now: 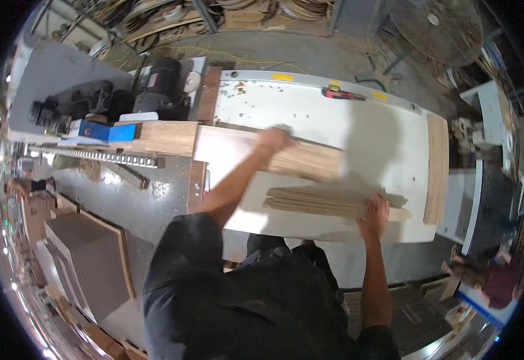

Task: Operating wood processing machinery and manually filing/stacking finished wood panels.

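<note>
My left hand [272, 140], smeared by motion, is over the far edge of a wood-grain board [307, 159] that lies slanted on the white tabletop [310, 108]. Something small and greyish shows at its fingertips, too blurred to name. The board's left end is pale with glare and its right end is blurred. Closer to my body lies a bundle of thin wood strips [316, 203], side by side. My right hand [375, 215] grips these strips near their right end, thumb on the near side and fingers across the top.
A red and black tool [341, 93] lies at the table's far side, with scattered chips [238, 90] at far left. A machine with a dark motor [161, 84] stands left. A wood strip [436, 171] edges the right. Another person [493, 279] is at lower right.
</note>
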Demonstrator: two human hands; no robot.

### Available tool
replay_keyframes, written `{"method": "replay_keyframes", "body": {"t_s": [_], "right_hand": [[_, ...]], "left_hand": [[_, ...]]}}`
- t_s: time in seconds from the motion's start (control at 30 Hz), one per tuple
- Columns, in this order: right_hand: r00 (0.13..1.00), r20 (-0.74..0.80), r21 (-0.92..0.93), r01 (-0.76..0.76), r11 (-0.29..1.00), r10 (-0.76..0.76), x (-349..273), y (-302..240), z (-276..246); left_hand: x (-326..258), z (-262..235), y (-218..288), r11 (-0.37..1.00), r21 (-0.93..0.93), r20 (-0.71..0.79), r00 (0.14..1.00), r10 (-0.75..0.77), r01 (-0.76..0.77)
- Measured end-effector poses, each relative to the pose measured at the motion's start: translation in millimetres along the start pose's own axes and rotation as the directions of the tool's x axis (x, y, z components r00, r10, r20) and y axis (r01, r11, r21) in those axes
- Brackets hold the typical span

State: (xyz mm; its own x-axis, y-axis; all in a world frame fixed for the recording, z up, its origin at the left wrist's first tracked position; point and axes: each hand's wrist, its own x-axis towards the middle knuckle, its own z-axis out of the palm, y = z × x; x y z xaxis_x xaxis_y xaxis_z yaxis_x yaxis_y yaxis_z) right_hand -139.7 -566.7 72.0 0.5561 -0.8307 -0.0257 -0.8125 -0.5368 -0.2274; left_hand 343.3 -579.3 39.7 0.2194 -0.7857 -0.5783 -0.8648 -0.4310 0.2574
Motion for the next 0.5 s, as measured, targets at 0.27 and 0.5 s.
{"method": "replay_keyframes", "body": {"t_s": [0.27, 0.5], "right_hand": [[0.983, -0.182, -0.064, 0.011, 0.998, -0.022, 0.6, -13.8, 5.7], [0.997, -0.078, -0.086, -0.027, 0.996, 0.020, -10.9, -2.7, 9.0]], "left_hand": [[-90.9, 61.4, 154.1, 0.696, 0.094, 0.004, 0.699, 0.715, -0.712], [-48.5, -4.6, -89.1, 0.840, 0.042, -0.537, 0.696, 0.476, -0.541]]}}
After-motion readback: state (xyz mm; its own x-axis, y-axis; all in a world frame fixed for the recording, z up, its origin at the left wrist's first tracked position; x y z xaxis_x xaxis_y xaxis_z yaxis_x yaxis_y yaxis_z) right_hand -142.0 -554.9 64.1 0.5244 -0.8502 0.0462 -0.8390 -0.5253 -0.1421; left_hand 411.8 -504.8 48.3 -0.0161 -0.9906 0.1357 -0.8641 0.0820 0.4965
